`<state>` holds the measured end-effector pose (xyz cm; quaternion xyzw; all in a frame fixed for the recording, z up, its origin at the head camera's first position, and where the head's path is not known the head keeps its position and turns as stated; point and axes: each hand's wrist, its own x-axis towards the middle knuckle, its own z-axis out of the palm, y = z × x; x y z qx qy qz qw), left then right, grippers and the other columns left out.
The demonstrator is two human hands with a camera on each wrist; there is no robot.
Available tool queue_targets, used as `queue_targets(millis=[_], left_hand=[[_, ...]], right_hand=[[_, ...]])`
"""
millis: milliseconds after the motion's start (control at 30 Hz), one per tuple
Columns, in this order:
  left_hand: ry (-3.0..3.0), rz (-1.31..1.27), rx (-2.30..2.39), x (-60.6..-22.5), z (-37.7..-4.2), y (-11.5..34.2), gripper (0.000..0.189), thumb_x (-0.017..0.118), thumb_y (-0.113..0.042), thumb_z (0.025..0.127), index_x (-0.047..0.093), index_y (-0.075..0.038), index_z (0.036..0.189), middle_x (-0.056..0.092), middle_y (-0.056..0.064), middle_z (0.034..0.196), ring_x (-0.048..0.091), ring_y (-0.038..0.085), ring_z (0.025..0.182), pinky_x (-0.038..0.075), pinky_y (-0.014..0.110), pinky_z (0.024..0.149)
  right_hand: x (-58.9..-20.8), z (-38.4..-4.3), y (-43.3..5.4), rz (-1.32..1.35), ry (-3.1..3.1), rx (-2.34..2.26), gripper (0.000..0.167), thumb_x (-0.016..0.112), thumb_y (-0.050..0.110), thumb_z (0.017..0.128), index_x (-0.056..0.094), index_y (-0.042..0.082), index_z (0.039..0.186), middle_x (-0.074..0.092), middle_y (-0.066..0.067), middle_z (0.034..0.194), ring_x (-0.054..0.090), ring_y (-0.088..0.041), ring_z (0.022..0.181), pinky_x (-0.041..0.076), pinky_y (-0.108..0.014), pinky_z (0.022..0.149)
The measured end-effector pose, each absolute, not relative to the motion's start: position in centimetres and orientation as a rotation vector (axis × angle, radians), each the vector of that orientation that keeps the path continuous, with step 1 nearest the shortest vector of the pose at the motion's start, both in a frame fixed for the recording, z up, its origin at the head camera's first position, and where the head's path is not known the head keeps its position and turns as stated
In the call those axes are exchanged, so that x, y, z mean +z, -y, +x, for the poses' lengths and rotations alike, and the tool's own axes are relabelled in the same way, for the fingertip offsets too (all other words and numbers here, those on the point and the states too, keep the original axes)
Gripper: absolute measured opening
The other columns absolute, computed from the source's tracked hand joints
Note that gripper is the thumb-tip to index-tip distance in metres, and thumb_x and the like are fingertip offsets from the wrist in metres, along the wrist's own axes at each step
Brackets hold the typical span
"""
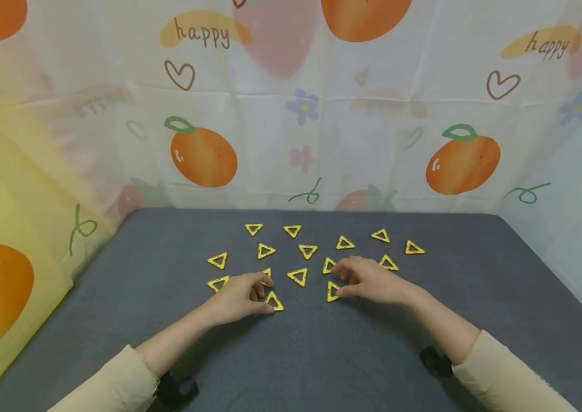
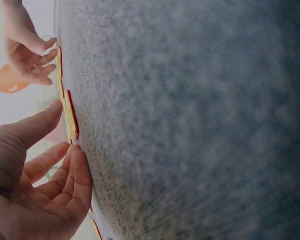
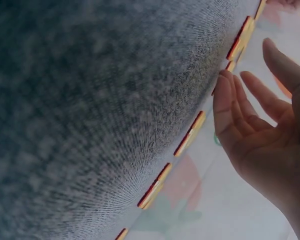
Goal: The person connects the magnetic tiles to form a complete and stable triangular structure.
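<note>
From where I stand, the left hand [image 1: 239, 296] has its thumb and fingers well apart, loosely bent. Its thumb tip is at the edge of the nearest yellow triangle [image 1: 278, 302], seemingly touching it, while the fingertips reach over another triangle [image 1: 270, 274] just behind. The right hand [image 1: 373, 280] is spread much the same, thumb beside a third triangle [image 1: 329, 292] and forefinger by a fourth [image 1: 325, 265]; whether either touches, I can't tell. Neither hand has anything clamped. More triangles lie flat, scattered over the grey table [image 1: 291, 355] around and beyond both hands.
</note>
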<state>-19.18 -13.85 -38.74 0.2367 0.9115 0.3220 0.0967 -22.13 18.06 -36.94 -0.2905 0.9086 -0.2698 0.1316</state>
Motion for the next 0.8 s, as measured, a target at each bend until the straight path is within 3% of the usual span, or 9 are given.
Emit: queue_targets(millis=[267,500,800], left_hand=[[-2.688,0.705,0.955,-38.7,-19.2,13.8,0.044,0.08,-0.022,0.083,0.064,-0.005,0.12,0.063,0.006,0.094,0.056,0.009,0.078,0.047,0.023,0.068],[-2.685,0.701,0.96,-38.7,-19.2,13.9,0.04,0.079,-0.02,0.083,0.065,-0.006,0.118,0.063,0.006,0.094,0.057,0.009,0.078,0.047,0.023,0.068],[-2.699,0.729,0.948,-38.7,-19.0,13.9,0.038,0.078,-0.019,0.085,0.067,-0.005,0.118,0.063,0.006,0.092,0.055,0.008,0.074,0.046,0.022,0.066]], right_hand=[[-37.6,-22.1,-17.8,-0.854,-2.649,-0.757,0.041,0.071,0.026,0.091,0.061,0.01,0.127,0.063,-0.004,0.106,0.059,-0.01,0.09,0.048,-0.027,0.078],[-37.8,-22.1,-17.5,-0.874,-2.646,-0.757,0.041,0.071,0.024,0.091,0.061,0.01,0.128,0.06,-0.004,0.103,0.057,-0.008,0.084,0.047,-0.024,0.074],[-38.2,-22.2,-17.6,-0.912,-2.64,-0.746,0.04,0.071,0.023,0.091,0.062,0.012,0.128,0.059,-0.005,0.106,0.057,-0.008,0.086,0.049,-0.023,0.074]])
